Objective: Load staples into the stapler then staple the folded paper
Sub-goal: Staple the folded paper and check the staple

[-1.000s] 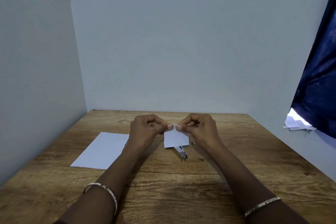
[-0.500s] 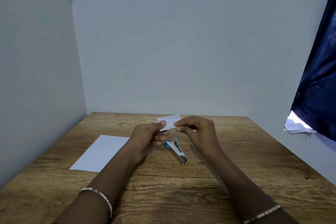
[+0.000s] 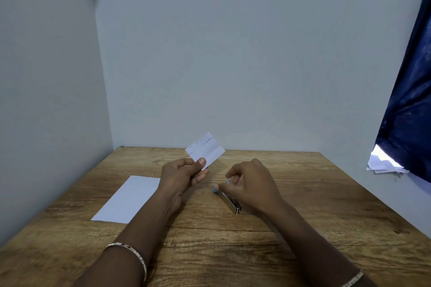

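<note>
My left hand (image 3: 180, 177) pinches a small folded white paper (image 3: 205, 150) by its lower corner and holds it up above the table, tilted. A small stapler (image 3: 229, 200) with a silver body and blue trim lies on the wooden table (image 3: 303, 228), pointing toward me. My right hand (image 3: 250, 182) is low over the stapler's far blue end, fingers curled and touching it; whether it grips the stapler is unclear. No staples are visible.
A flat white sheet (image 3: 128, 199) lies on the table to the left. Grey walls close in the back and left. A dark blue curtain (image 3: 410, 100) hangs at the right, with loose papers (image 3: 382, 164) below it.
My right hand let go of the folded paper and dropped down to the stapler. My left hand kept the paper and tilted it upward.
</note>
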A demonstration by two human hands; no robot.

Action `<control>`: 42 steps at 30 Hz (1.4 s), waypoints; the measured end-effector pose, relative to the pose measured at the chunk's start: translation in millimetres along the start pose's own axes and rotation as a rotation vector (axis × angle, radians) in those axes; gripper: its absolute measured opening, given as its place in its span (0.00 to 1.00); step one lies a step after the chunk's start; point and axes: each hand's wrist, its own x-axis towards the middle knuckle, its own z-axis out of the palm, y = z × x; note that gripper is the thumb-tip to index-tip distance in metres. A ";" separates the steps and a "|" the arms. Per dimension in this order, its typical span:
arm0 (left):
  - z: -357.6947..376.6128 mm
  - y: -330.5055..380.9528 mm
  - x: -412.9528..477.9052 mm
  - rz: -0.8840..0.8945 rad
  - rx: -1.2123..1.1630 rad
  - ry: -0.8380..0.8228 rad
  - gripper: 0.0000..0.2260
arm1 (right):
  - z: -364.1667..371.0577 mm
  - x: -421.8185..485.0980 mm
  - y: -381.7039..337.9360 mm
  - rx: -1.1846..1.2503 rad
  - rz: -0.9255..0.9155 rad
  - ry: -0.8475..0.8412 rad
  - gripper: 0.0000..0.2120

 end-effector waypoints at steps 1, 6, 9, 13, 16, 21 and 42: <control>0.4 0.0 -0.3 0.011 -0.007 0.003 0.08 | 2.2 -1.0 -0.4 -0.047 0.002 -0.058 0.22; -1.0 0.0 0.3 0.030 -0.013 -0.002 0.10 | 5.7 0.4 -2.7 -0.094 0.030 -0.138 0.24; 0.3 -1.2 1.3 0.035 -0.015 -0.019 0.06 | 5.8 0.3 -4.4 -0.103 0.041 -0.149 0.21; 2.5 -3.0 2.7 0.026 -0.013 -0.050 0.03 | 7.6 -0.9 -7.0 -0.122 0.040 -0.169 0.17; 3.8 -3.9 1.9 0.042 0.011 -0.070 0.08 | 10.8 -0.8 -5.6 -0.120 0.021 -0.187 0.21; 1.6 -3.9 1.2 0.068 0.064 -0.049 0.09 | 15.7 0.1 -5.3 -0.003 0.064 -0.073 0.13; 6.4 -0.9 -6.3 0.180 0.187 -0.116 0.08 | 12.1 6.0 3.4 1.210 0.338 -0.172 0.07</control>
